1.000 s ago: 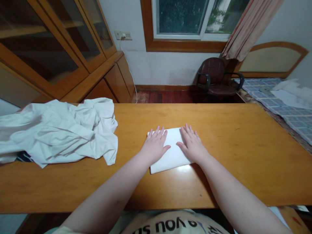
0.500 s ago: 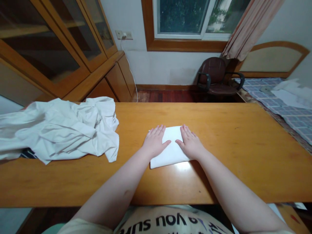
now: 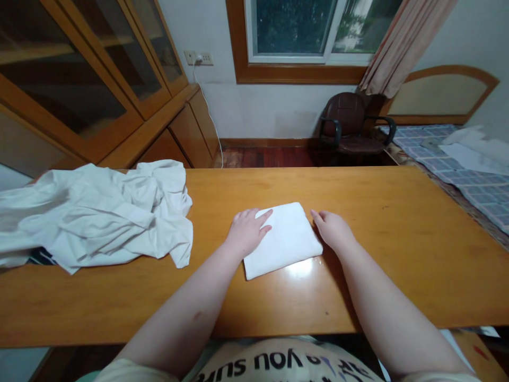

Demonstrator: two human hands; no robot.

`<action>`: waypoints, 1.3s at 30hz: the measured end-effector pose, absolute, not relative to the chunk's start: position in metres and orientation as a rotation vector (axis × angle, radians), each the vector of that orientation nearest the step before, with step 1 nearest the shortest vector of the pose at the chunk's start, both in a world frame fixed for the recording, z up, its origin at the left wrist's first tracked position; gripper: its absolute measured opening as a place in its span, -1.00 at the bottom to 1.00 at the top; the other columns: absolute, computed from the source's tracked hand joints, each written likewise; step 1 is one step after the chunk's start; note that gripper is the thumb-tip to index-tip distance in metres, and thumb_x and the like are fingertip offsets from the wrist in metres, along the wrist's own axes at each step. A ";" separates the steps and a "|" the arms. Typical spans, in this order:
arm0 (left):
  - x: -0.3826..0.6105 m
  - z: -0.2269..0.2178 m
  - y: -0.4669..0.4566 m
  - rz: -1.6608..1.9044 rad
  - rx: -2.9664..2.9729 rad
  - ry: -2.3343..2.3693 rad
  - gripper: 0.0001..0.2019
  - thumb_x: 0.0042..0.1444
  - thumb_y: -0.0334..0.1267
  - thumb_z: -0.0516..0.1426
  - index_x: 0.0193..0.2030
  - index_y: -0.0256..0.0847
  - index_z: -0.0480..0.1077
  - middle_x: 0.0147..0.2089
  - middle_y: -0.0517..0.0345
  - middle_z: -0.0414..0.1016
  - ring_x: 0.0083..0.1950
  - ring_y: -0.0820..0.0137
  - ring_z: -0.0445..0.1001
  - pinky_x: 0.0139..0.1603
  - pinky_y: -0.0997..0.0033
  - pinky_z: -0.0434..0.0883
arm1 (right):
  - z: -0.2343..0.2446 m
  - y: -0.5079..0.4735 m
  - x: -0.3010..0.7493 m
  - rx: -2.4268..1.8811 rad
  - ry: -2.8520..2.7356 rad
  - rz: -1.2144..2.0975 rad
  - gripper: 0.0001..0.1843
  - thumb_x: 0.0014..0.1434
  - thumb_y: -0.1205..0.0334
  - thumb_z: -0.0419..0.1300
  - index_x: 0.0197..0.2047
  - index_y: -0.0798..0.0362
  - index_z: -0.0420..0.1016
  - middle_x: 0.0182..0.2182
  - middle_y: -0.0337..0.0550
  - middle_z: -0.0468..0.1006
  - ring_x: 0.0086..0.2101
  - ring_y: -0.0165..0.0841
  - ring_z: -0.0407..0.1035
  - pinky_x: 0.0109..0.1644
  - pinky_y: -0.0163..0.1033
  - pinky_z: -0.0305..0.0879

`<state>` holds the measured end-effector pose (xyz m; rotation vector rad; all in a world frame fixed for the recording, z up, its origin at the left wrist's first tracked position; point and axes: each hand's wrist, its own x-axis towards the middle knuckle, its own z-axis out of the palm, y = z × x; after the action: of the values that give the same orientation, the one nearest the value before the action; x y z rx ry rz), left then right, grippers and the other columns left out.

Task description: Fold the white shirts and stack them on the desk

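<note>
A white cloth [image 3: 286,239], folded into a flat, roughly four-sided packet, lies slightly turned on the wooden table in front of me. My left hand [image 3: 247,229] rests over its left edge, with the thumb and index finger stretched apart on the cloth. Just beyond the right edge is my right hand [image 3: 334,229], apart from the cloth, its fingers drawn together and curled, with nothing visible in them. The undersides of the right fingers are hidden.
A crumpled heap of white cloth [image 3: 115,212] covers the left part of the table [image 3: 397,254], with a dark striped patch beneath it. Beyond the table stand a wooden cabinet [image 3: 135,127] with glass doors, a brown armchair [image 3: 345,122] and a bed [image 3: 469,159].
My right hand has come off the folded cloth and moved right, its fingers curling. The left hand has shifted slightly left, and its fingers have spread. More of the cloth shows.
</note>
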<state>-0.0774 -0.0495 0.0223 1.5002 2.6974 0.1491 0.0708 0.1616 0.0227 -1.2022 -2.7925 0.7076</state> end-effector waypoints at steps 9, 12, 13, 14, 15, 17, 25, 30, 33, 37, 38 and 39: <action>-0.071 0.031 -0.055 -0.084 1.000 2.917 -0.41 0.25 0.06 -0.13 0.38 -0.06 -0.02 -0.06 -0.14 0.39 -0.09 0.08 0.43 -0.13 0.15 0.32 | 0.015 0.166 0.077 -1.200 -2.770 1.001 -0.35 0.23 -0.28 -0.18 -0.41 0.06 0.45 -0.57 -0.07 0.52 -0.59 -0.34 0.36 -0.48 -0.28 0.13; -0.067 0.033 -0.054 -0.065 0.878 2.912 -0.32 0.24 0.08 -0.16 0.41 -0.23 -0.15 -0.05 -0.21 0.38 -0.14 0.11 0.47 -0.17 0.20 0.35 | 0.011 0.158 0.076 -1.135 -2.777 1.127 -0.33 0.21 -0.31 -0.18 -0.42 0.07 0.45 -0.58 -0.08 0.52 -0.61 -0.37 0.34 -0.49 -0.29 0.13; -0.065 0.034 -0.054 -0.053 0.865 2.895 -0.31 0.25 0.07 -0.17 0.41 -0.26 -0.16 -0.05 -0.22 0.38 -0.15 0.12 0.48 -0.18 0.22 0.36 | 0.011 0.155 0.076 -1.111 -2.774 1.149 -0.33 0.21 -0.31 -0.17 -0.42 0.07 0.46 -0.57 -0.08 0.52 -0.61 -0.37 0.34 -0.49 -0.29 0.14; -0.063 0.034 -0.053 -0.041 0.869 2.873 -0.32 0.25 0.06 -0.17 0.41 -0.26 -0.15 -0.06 -0.22 0.39 -0.16 0.13 0.49 -0.20 0.23 0.37 | 0.012 0.153 0.075 -1.088 -2.774 1.168 -0.35 0.21 -0.29 -0.15 -0.42 0.08 0.46 -0.55 -0.08 0.53 -0.59 -0.37 0.34 -0.48 -0.28 0.14; -0.062 0.034 -0.053 -0.025 0.886 2.848 -0.34 0.25 0.04 -0.17 0.41 -0.24 -0.14 -0.06 -0.21 0.39 -0.17 0.14 0.50 -0.21 0.25 0.37 | 0.012 0.150 0.075 -1.066 -2.775 1.182 -0.37 0.21 -0.27 -0.13 -0.41 0.08 0.47 -0.54 -0.08 0.53 -0.58 -0.36 0.35 -0.48 -0.28 0.14; -0.058 0.035 -0.052 0.020 0.940 2.794 -0.38 0.26 0.02 -0.17 0.40 -0.18 -0.10 -0.08 -0.17 0.40 -0.18 0.16 0.51 -0.23 0.27 0.37 | 0.014 0.145 0.073 -1.018 -2.785 1.203 -0.45 0.21 -0.21 -0.07 -0.42 0.08 0.46 -0.53 -0.10 0.53 -0.54 -0.35 0.36 -0.46 -0.28 0.15; -0.054 0.025 -0.049 0.297 0.987 2.728 -0.40 0.26 -0.04 -0.13 0.38 -0.24 -0.05 -0.02 -0.18 0.44 -0.08 0.16 0.50 -0.15 0.29 0.36 | 0.024 0.134 0.070 -1.012 -2.313 1.733 -0.65 0.11 0.01 0.13 -0.15 0.10 0.37 -0.30 -0.02 0.60 -0.37 -0.26 0.48 -0.37 -0.24 0.33; -0.058 0.020 -0.048 0.519 1.084 2.650 -0.42 0.27 -0.03 -0.12 0.36 -0.24 0.01 0.11 -0.17 0.40 0.04 0.20 0.45 -0.05 0.29 0.35 | 0.018 0.135 0.067 -1.094 -2.144 1.955 -0.60 0.05 0.14 0.20 -0.07 0.16 0.33 -0.19 0.10 0.60 -0.30 -0.18 0.52 -0.32 -0.19 0.43; -0.064 0.017 -0.048 0.637 1.143 2.593 -0.45 0.28 -0.03 -0.14 0.35 -0.21 0.05 0.12 -0.12 0.39 0.06 0.23 0.43 -0.01 0.29 0.35 | 0.012 0.143 0.066 -1.119 -2.196 1.841 -0.61 0.02 0.15 0.22 -0.09 0.14 0.36 -0.16 0.09 0.59 -0.28 -0.17 0.52 -0.29 -0.18 0.44; -0.073 0.011 -0.049 0.777 1.119 2.537 -0.47 0.28 -0.06 -0.12 0.32 -0.25 0.09 0.05 -0.05 0.43 0.01 0.28 0.44 0.00 0.29 0.36 | 0.020 0.165 0.075 -1.067 -2.143 1.730 -0.55 -0.03 0.16 0.27 -0.06 0.14 0.39 -0.14 0.06 0.58 -0.25 -0.17 0.51 -0.24 -0.16 0.44; -0.075 0.010 -0.050 0.803 1.106 2.533 -0.47 0.27 -0.06 -0.11 0.31 -0.27 0.10 0.05 -0.04 0.44 0.01 0.28 0.43 0.00 0.30 0.36 | 0.025 0.173 0.079 -1.061 -2.139 1.699 -0.54 -0.04 0.16 0.28 -0.06 0.14 0.40 -0.15 0.06 0.58 -0.26 -0.17 0.51 -0.25 -0.17 0.43; -0.077 0.008 -0.050 0.821 1.097 2.529 -0.47 0.27 -0.06 -0.11 0.30 -0.28 0.12 0.05 -0.04 0.43 0.01 0.29 0.43 0.00 0.30 0.36 | 0.032 0.182 0.085 -1.066 -2.145 1.663 -0.55 -0.05 0.17 0.29 -0.07 0.14 0.41 -0.16 0.06 0.58 -0.28 -0.18 0.50 -0.27 -0.19 0.42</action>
<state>-0.0765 -0.0499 0.0078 1.0972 2.5288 0.8212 0.0848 0.1819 0.0318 -1.0663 -2.1445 1.6632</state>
